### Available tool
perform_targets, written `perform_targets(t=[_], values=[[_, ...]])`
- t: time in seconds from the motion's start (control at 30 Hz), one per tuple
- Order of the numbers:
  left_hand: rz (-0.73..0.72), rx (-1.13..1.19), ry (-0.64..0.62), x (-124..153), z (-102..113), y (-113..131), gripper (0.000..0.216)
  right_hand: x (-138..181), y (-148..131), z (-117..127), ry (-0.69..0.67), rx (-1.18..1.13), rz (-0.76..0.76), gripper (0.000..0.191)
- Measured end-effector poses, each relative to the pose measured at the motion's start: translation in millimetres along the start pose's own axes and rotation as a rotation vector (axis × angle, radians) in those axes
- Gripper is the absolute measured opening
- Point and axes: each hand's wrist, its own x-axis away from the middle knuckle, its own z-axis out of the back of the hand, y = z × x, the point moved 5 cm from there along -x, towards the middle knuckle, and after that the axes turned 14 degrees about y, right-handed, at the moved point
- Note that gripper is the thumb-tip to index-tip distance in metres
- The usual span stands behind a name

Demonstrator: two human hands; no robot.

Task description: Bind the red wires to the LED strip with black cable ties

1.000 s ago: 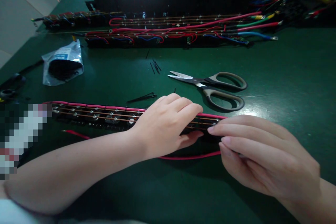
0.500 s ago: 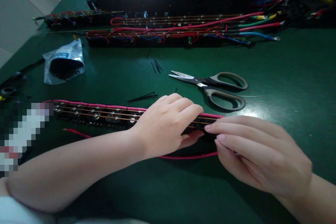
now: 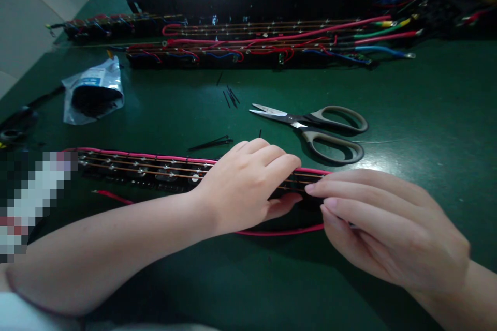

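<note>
A long black strip (image 3: 135, 170) with copper rails and a pink-red wire along its far edge lies across the green table (image 3: 427, 114) in front of me. My left hand (image 3: 248, 183) is curled over the strip's right part, fingers on top and thumb at the near side, gripping it. My right hand (image 3: 384, 227) meets the strip's right end with its fingers close together, fingertips touching the end beside my left thumb. A loose red wire (image 3: 279, 231) runs on the table under both hands. What the right fingertips pinch is hidden.
Grey-handled scissors (image 3: 322, 132) lie shut just beyond my hands. Black cable ties (image 3: 212, 143) and cut-off bits (image 3: 231, 97) lie scattered near them. A silver bag (image 3: 93, 93) of black ties sits at the left. Several wired strips (image 3: 252, 44) line the far side.
My right hand has shifted very slightly at the strip's end, first left, then back. The left hand and the strip stay where they were.
</note>
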Motion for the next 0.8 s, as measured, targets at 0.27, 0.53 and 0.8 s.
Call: perform_targets(t=[0.27,0.53,0.8], values=[[0.002,-0.013,-0.006,-1.5,1.2,0.2,0.022,1.8,-0.4,1.7,-0.001,-0.032,-0.044,0.018],[-0.012,0.027,0.034,-0.3,1.9,0.0,0.017,2.5,-1.7,3.8,0.0,-0.033,-0.062,0.017],[-0.03,-0.023,0.04,2.1,-0.8,-1.5,0.061,1.3,-2.3,2.3,-0.008,-0.021,-0.049,0.016]])
